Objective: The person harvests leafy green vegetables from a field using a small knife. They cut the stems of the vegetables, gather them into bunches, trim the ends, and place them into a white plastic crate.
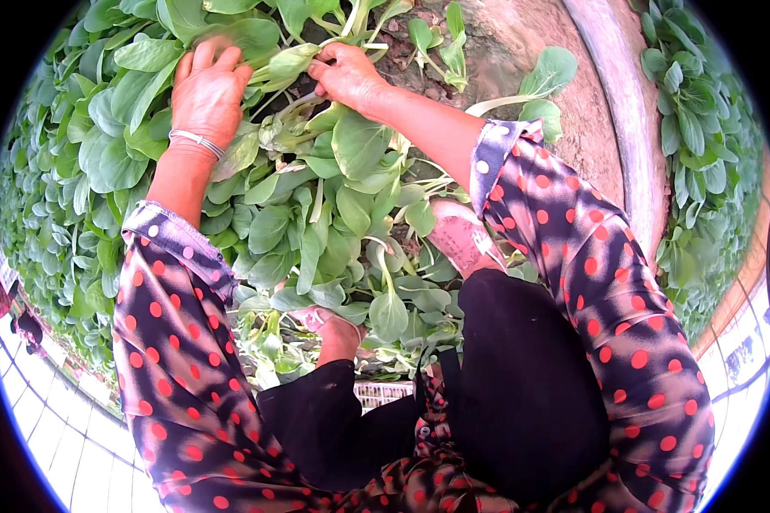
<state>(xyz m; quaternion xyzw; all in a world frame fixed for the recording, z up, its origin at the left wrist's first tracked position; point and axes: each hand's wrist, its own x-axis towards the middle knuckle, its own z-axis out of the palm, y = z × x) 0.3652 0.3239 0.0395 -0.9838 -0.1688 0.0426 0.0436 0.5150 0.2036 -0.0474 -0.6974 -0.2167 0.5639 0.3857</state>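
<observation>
Leafy greens that look like bok choy [359,147] grow thickly in front of me. My left hand [206,93], with a thin bracelet at the wrist, reaches down into the leaves; its fingertips are blurred and partly hidden, so its grip is unclear. Just to the right, my right hand [346,74] pinches a pale stalk [324,45] between thumb and fingers. A wilted, yellowish-green leaf [292,62] lies between the two hands. Below them, loose cut or pulled leaves [388,314] are spread about my feet.
Bare soil [520,32] borders the greens on the right, with a pale hose or pipe [606,96] curving along it. Beyond that grows another row of greens [699,128]. My pink shoes [465,237] stand among leaves. A white plastic crate [382,394] shows behind my legs.
</observation>
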